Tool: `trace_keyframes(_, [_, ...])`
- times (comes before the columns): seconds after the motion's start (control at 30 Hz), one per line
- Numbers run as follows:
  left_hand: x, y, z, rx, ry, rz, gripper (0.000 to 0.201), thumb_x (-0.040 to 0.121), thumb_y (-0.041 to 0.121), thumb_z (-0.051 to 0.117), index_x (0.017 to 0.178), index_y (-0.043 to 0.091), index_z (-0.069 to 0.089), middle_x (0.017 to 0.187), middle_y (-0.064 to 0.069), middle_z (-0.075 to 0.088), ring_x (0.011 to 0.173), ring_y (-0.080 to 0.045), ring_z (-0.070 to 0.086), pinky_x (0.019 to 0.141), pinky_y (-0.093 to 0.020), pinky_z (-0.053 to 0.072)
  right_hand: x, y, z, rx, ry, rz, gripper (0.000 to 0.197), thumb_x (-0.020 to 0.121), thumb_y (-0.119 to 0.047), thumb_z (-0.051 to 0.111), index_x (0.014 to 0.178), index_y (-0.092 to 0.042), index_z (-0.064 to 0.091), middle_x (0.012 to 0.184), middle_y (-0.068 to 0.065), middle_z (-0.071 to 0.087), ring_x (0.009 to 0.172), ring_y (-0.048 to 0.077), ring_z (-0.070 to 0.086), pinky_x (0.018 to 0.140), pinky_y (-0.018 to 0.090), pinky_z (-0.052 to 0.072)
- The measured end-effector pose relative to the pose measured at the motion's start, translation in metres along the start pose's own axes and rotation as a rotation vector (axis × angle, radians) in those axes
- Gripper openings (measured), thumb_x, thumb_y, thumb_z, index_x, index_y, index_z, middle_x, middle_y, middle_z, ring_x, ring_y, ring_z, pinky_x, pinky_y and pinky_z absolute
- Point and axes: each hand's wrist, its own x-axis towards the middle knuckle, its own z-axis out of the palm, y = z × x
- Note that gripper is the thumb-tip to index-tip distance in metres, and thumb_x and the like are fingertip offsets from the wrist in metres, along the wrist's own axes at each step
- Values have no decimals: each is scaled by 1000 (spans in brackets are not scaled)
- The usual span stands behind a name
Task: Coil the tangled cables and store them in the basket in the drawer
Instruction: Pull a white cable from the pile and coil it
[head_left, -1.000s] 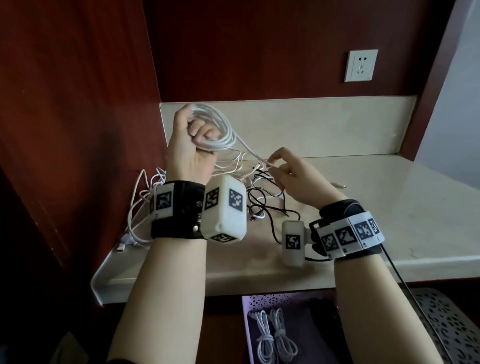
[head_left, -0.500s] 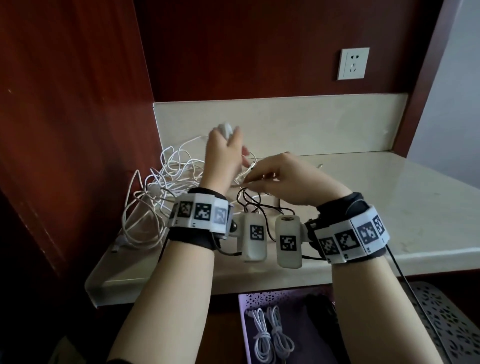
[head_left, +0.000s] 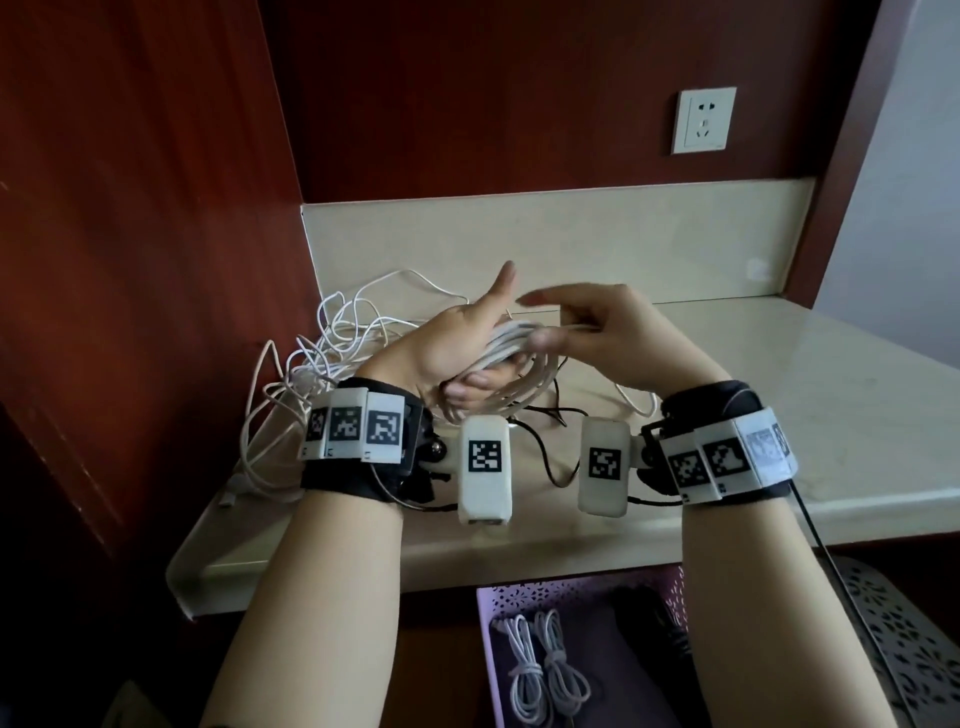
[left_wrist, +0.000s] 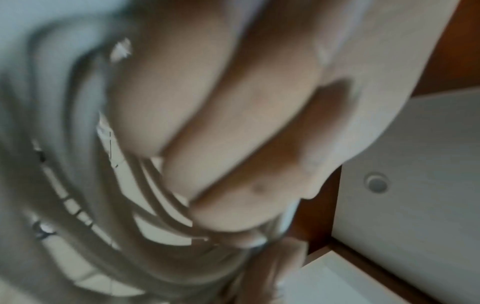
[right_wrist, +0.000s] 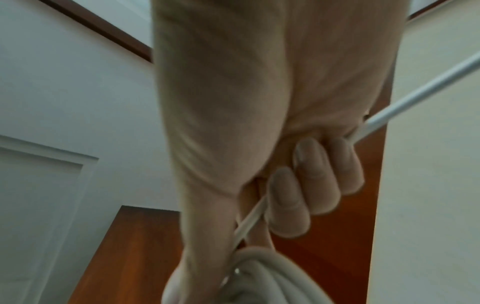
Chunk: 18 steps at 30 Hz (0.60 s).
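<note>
My left hand (head_left: 467, 358) is turned palm up with its thumb raised, and its fingers curl round a bundle of white cable loops (head_left: 506, 340). My right hand (head_left: 576, 327) meets it from the right and pinches a strand of the same white cable (right_wrist: 249, 220), which runs out taut past the curled fingers (right_wrist: 298, 197). The left wrist view is blurred; it shows fingers (left_wrist: 233, 144) over white cable loops (left_wrist: 155, 205). A loose tangle of white cable (head_left: 332, 353) lies on the counter at the left. Thin black cables (head_left: 550, 447) lie under the hands.
The cream counter (head_left: 779, 415) ends at a red wooden wall on the left and a backsplash behind. Below its front edge, a purple perforated basket (head_left: 524, 597) in the drawer holds two coiled white cables (head_left: 540, 670). A wall socket (head_left: 704, 119) sits above.
The left hand has come down from its raised position and turned palm up, with the coil now low between both hands. The right hand has moved in close to the bundle.
</note>
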Motion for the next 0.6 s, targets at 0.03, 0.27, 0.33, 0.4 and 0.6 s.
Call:
trace_keyframes(0.03, [-1,3,1,-40,-49,-18,82,90,69,5,70,1,46,35,-1,25,21,-8,19,32,-8,20,-1,1,0,44,-71,2,31,73,-39,69,102,-30,65,68,3,59,65,4,52,63,22,43])
trace_keyframes(0.27, [0,13,-6,-100,-33,-37,74,90,71,10,69,8,43,35,3,23,22,-5,16,33,-7,17,1,5,8,-36,-110,42,19,73,-36,73,74,-20,63,61,-11,50,58,6,41,57,22,33])
trace_keyframes(0.33, [0,13,-6,-100,-39,-27,75,88,75,16,69,9,45,37,3,25,24,-5,17,32,-11,13,3,9,6,-35,-57,24,24,73,-40,71,69,-18,62,55,-14,45,53,5,36,53,20,29])
trace_keyframes(0.4, [-2,12,-3,-12,-58,24,59,88,65,42,76,8,50,41,4,31,27,-5,23,31,-14,20,3,11,2,-4,-38,29,21,76,-34,75,64,-24,61,51,-15,44,52,3,35,52,19,30])
trace_keyframes(0.6, [6,9,-4,462,134,68,70,52,44,75,111,11,58,89,-3,69,78,-19,66,76,-39,55,0,12,-4,-43,-47,56,22,88,-19,64,68,-23,56,43,-16,41,45,1,30,46,17,26])
